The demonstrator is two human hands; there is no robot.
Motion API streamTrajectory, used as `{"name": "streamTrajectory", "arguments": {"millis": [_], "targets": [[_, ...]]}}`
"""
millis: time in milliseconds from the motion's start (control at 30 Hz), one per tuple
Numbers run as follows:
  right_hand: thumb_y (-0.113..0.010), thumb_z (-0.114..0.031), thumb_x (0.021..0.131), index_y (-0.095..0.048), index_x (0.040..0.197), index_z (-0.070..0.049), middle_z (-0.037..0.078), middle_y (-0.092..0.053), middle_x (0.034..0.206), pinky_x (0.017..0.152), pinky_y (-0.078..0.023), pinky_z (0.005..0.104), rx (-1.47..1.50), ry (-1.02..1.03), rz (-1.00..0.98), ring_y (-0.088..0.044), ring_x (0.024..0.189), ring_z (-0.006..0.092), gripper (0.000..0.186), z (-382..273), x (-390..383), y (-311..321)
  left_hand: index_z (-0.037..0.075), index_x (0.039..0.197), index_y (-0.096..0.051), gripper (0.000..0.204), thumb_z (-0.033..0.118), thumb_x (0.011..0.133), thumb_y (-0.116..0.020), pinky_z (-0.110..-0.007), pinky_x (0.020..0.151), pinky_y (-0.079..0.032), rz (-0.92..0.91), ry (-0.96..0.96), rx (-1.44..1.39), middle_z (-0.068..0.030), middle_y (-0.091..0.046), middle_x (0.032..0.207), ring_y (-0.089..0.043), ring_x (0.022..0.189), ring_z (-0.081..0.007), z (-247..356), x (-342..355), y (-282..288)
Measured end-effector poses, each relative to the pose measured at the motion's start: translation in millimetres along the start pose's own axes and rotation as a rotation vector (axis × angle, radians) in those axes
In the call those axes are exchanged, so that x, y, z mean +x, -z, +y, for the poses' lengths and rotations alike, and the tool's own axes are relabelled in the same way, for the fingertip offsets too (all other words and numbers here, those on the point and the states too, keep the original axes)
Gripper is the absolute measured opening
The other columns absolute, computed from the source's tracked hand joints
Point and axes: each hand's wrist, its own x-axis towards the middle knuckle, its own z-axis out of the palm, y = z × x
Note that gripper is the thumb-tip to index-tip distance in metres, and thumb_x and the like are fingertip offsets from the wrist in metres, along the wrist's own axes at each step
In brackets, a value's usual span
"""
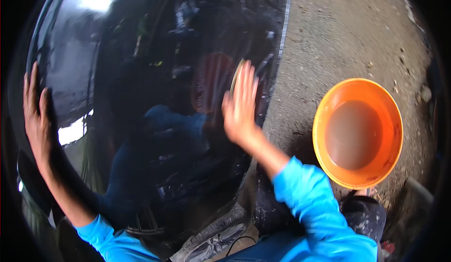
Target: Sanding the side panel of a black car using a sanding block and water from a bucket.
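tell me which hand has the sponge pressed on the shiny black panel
The right hand, nearer the orange bucket, presses a sponge; the left hand lies bare.

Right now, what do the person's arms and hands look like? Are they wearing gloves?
No gloves: both the left hand and the right hand are bare, with no rings or watch that I can see. Each arm wears a bright blue long sleeve, pushed up so the forearms show. The left sleeve bunches near the elbow; the right sleeve looks loose and wrinkled.
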Motion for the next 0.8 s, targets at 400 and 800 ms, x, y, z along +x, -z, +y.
{"name": "streamTrajectory", "arguments": {"millis": [400, 800], "targets": [[-0.047, -0.024, 0.099, -0.019, 0.15, 0.013, 0.033, -0.015, 0.159, 0.119, -0.011, 0.0603, -0.08, 0.117, 0.067, -0.015, 0.148, 0.0467, 0.069, -7.1, 135.5, 15.6, 0.027, 0.146, -0.05, 0.047, 0.038, 0.1, -0.05, -0.043, 0.116, -0.032, 0.02, 0.053, 0.0, -0.011, -0.039, 0.156, -0.036, 0.145, -0.0296, 8.9, 2.8, -12.9], [-0.059, -0.04, 0.093, -0.024, 0.154, 0.0, 0.021, -0.02, 0.162, 0.118, -0.008, 0.0627, 0.003, 0.329, -0.199, -0.016, 0.152, 0.0346, 0.081, -59.8, 57.7, 19.6, 0.018, 0.149, -0.046, 0.051, 0.028, 0.099, -0.049, -0.044, 0.12, -0.024, 0.009, 0.011, 0.183, -0.0125, -0.033, 0.159, -0.029, 0.148, -0.0312, -7.0, -13.8, -3.9]]}}
